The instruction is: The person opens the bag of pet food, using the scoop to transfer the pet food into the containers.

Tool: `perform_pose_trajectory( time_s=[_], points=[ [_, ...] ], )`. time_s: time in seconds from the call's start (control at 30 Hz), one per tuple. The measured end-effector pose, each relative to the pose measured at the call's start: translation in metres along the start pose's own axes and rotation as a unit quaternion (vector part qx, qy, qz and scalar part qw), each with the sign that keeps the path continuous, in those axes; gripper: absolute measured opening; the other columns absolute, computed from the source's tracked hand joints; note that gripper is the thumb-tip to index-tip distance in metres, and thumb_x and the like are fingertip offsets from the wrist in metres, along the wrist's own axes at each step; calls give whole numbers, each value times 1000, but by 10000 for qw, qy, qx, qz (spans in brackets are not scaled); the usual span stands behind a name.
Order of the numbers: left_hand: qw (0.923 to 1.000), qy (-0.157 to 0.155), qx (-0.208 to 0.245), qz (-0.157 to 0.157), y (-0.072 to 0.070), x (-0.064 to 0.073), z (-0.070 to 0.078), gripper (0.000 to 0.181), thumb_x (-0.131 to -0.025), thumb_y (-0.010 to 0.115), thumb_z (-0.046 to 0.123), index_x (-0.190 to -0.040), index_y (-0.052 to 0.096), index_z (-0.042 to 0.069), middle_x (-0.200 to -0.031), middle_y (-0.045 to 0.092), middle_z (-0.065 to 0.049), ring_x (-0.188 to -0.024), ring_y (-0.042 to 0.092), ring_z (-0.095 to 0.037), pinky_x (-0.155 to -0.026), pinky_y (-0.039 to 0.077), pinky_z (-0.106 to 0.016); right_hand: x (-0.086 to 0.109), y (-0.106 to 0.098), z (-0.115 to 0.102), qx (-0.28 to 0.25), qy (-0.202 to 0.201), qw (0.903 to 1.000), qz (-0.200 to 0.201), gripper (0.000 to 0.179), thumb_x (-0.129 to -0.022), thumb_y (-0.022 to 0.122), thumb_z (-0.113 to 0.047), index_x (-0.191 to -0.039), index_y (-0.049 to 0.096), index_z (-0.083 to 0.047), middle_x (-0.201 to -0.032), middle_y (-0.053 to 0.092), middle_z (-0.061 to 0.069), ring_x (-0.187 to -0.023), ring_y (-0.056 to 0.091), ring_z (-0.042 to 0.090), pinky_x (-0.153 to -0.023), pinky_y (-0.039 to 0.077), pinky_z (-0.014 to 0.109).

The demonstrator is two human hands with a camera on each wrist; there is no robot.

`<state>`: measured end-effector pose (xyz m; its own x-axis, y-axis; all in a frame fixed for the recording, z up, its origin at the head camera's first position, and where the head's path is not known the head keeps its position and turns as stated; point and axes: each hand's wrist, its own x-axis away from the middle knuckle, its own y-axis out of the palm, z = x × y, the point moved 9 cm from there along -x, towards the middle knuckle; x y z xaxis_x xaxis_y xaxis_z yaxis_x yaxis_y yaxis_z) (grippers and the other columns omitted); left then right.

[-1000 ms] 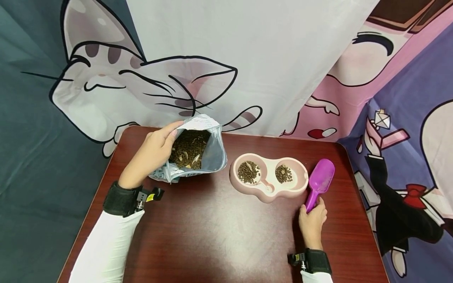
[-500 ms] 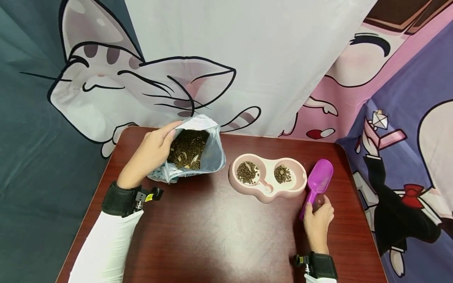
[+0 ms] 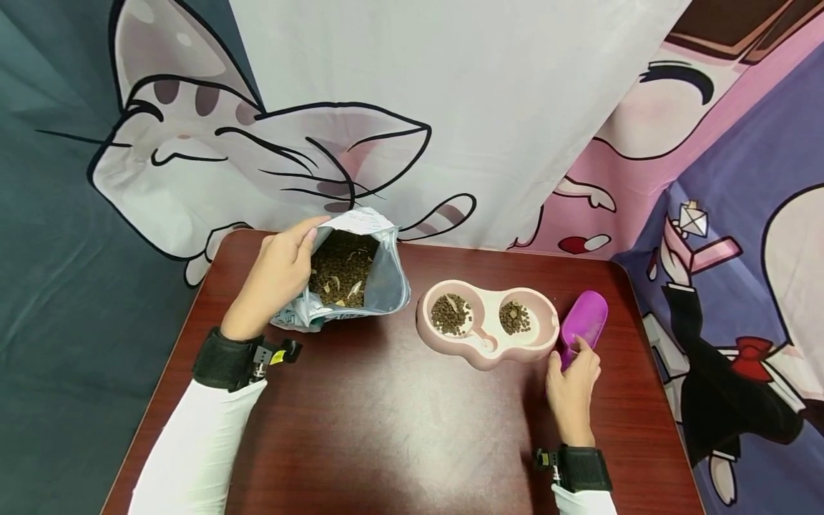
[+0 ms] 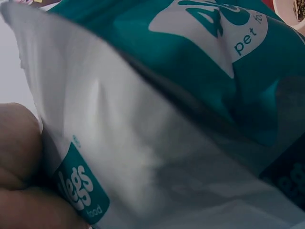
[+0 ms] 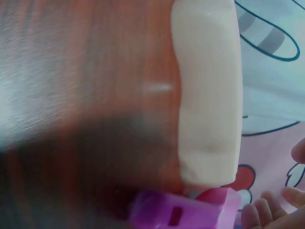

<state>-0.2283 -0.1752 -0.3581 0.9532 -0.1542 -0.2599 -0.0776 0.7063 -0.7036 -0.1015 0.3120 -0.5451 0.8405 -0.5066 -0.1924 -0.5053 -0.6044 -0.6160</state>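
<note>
My left hand (image 3: 277, 268) grips the rim of an open pet food bag (image 3: 393, 279) at the table's back left. Brown kibble (image 3: 341, 275) with pale bits lies inside it. The left wrist view shows the bag's silver side panel (image 4: 109, 105) and the fingers (image 4: 19, 148) against it. On the right, a purple scoop (image 3: 586, 315) lies beside the pet bowl, its handle partly hidden by my right hand (image 3: 573, 390). That hand is over the handle with loosely bent fingers. From the right wrist, the fingers (image 5: 262, 212) appear apart from the scoop's handle (image 5: 176, 214).
Between bag and scoop stands a pale pink double pet bowl (image 3: 486, 357) with kibble in both compartments. A reddish-brown table (image 3: 412, 436) carries everything. Printed cartoon curtains (image 3: 515, 107) hang behind the table and along its right side.
My right hand let go of the scoop's handle, shifted right with fingers spread, then moved forward over the handle nearer the scoop's bowl. My left hand stays on the bag.
</note>
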Motion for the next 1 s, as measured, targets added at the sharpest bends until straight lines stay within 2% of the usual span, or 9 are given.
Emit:
perform_pose_trajectory(
  time_s=[0.1,0.23,0.27,0.5,0.6,0.73,0.83,0.93,1.0],
  points=[
    [9998,83,22,184,-1,-2,1,38,-112,41,18,-141,63,9,-84,61,-18,-82,54,-29,-85,45,-47,-5,5,-9,-13,-208,9997,-85,53,-93,58,-2,-143,44,8,-125,45,33,-121,37,49,-101,32,57],
    [9991,172,42,382,-2,-4,3,37,-112,42,18,-138,66,9,-85,64,-19,-72,48,-28,-83,45,-45,-14,14,-25,-69,-498,9984,-243,53,-92,58,-1,-142,45,8,-123,47,32,-117,40,47,-96,33,50],
    [9990,170,56,398,-2,-4,3,37,-112,41,18,-137,67,9,-78,58,-18,-68,44,-28,-79,45,-44,-16,17,-28,-103,-531,9981,-302,53,-92,58,-1,-143,45,7,-123,48,31,-116,41,46,-95,35,48],
    [9987,223,254,374,1,-10,10,37,-112,42,21,-138,67,10,-90,68,-15,-67,51,-23,-80,45,-40,-30,37,-53,-477,-723,9924,-871,50,-95,59,1,-144,48,5,-128,51,27,-113,52,40,-89,46,44],
    [9989,256,274,279,5,-12,16,38,-112,40,21,-139,66,12,-67,47,-8,-53,37,-20,-68,40,-35,-35,45,-67,-509,-826,9885,-1159,50,-96,58,0,-145,47,3,-130,51,24,-114,53,37,-88,46,38],
    [9988,312,286,226,10,-14,23,38,-113,41,22,-139,66,13,-62,41,-4,-48,33,-16,-58,34,-32,-42,50,-91,-654,-1099,9816,-1419,52,-97,57,-3,-148,46,-2,-135,51,22,-115,56,37,-92,49,45],
    [9987,354,313,202,14,-16,28,37,-112,42,22,-138,66,11,-62,41,-3,-49,34,-16,-57,34,-32,-46,53,-114,-670,-1503,9743,-1537,55,-97,57,-5,-151,46,-7,-141,52,20,-113,61,36,-93,51,50],
    [9987,342,350,129,20,-18,33,37,-112,43,22,-138,66,11,-59,39,-2,-48,34,-16,-55,33,-33,-49,59,-138,-589,-1962,9631,-1745,59,-98,58,-6,-155,43,-10,-147,51,18,-109,64,31,-91,54,48],
    [9986,331,397,55,23,-20,36,36,-112,43,22,-138,66,12,-58,37,-1,-47,33,-15,-55,33,-33,-49,64,-155,-510,-2283,9532,-1916,62,-98,60,-6,-157,40,-10,-151,48,16,-117,62,31,-97,53,48]
  ],
)
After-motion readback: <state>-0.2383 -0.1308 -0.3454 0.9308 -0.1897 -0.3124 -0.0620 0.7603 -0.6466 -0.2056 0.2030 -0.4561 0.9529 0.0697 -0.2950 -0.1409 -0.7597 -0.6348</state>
